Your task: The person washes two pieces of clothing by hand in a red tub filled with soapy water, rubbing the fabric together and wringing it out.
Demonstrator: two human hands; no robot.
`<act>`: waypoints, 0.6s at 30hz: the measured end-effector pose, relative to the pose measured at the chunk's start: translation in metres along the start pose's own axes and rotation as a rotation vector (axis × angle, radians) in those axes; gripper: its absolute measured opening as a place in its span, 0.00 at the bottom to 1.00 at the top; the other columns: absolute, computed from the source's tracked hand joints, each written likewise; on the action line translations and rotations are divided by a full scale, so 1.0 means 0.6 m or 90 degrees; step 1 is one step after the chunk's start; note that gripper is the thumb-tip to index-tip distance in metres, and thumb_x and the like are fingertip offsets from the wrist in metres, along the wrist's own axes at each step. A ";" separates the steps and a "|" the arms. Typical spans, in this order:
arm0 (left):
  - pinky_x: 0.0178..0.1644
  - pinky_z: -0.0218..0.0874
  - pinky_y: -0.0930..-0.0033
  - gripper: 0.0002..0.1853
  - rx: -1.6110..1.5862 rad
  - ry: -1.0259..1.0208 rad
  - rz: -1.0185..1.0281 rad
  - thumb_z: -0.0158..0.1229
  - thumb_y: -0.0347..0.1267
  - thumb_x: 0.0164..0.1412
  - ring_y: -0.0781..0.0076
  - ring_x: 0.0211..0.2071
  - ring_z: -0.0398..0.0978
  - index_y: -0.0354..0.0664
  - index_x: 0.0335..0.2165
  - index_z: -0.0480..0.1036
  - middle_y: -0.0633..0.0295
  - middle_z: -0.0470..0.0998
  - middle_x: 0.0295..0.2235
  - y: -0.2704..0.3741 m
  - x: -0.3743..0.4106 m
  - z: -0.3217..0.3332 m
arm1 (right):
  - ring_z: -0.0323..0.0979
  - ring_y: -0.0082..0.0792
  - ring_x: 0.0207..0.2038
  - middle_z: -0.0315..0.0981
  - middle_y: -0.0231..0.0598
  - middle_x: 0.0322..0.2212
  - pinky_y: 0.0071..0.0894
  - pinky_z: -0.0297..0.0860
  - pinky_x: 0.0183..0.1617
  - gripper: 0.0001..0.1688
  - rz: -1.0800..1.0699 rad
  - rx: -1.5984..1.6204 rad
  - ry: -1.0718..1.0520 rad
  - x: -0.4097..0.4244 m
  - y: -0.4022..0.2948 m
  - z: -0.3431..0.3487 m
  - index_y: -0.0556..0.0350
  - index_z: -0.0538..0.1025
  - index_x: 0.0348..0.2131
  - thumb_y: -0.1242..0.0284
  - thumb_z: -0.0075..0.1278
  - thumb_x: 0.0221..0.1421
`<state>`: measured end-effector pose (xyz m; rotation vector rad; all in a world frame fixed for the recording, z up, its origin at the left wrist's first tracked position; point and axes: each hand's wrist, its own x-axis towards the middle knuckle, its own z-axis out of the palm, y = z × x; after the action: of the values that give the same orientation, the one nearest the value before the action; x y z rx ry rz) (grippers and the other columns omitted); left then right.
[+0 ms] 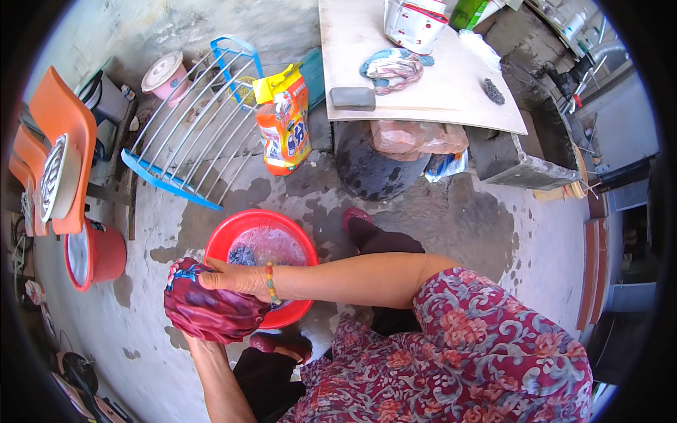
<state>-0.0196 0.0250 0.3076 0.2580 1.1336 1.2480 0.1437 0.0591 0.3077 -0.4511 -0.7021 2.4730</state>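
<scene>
A bunched maroon satin-like cloth (214, 314) with a blue and pink floral patch is held between my two hands, at the near left side of a red plastic basin (308, 240). My right hand (235, 277), with a beaded bracelet (271, 283) at the wrist, grips it from above, thumb lying across the fabric. From below, my left hand (197, 341) supports the bundle; its fingers are hidden behind the cloth. Sudsy water (272, 240) and some dark blue wet fabric (242, 256) show inside the basin, partly covered by my right forearm.
A blue-ended metal rack (182, 145) and an orange detergent bag (285, 129) stand beyond the basin. At left are orange chairs (66, 121) and a red bucket (108, 254). A board table (455, 90) bears a rag (394, 71) and a grey block (352, 99). The concrete floor has wet patches.
</scene>
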 end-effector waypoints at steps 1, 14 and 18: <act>0.49 0.61 0.60 0.22 -0.002 0.008 -0.012 0.45 0.44 0.58 0.61 0.44 0.67 0.42 0.47 0.62 0.58 0.67 0.45 -0.003 -0.004 0.013 | 0.44 0.36 0.59 0.40 0.46 0.58 0.35 0.46 0.61 0.79 -0.015 -0.013 0.039 -0.004 0.010 0.001 0.58 0.33 0.58 0.39 0.61 0.23; 0.50 0.59 0.64 0.19 -0.013 -0.027 -0.098 0.41 0.39 0.60 0.64 0.44 0.68 0.41 0.47 0.64 0.59 0.69 0.44 -0.054 0.041 -0.031 | 0.63 0.38 0.48 0.64 0.47 0.45 0.30 0.57 0.54 0.59 -0.092 -0.342 0.393 -0.026 0.086 0.034 0.62 0.56 0.51 0.64 0.67 0.18; 0.52 0.57 0.66 0.18 0.031 -0.092 -0.088 0.40 0.36 0.61 0.65 0.45 0.67 0.41 0.48 0.63 0.60 0.69 0.45 -0.070 0.069 -0.063 | 0.69 0.38 0.40 0.70 0.45 0.36 0.30 0.63 0.47 0.43 0.029 -0.374 0.393 -0.034 0.067 0.030 0.61 0.67 0.42 0.66 0.64 0.20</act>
<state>-0.0278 0.0292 0.2380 0.2964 1.0396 1.0642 0.1362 0.0115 0.3035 -1.3785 -1.1290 1.9453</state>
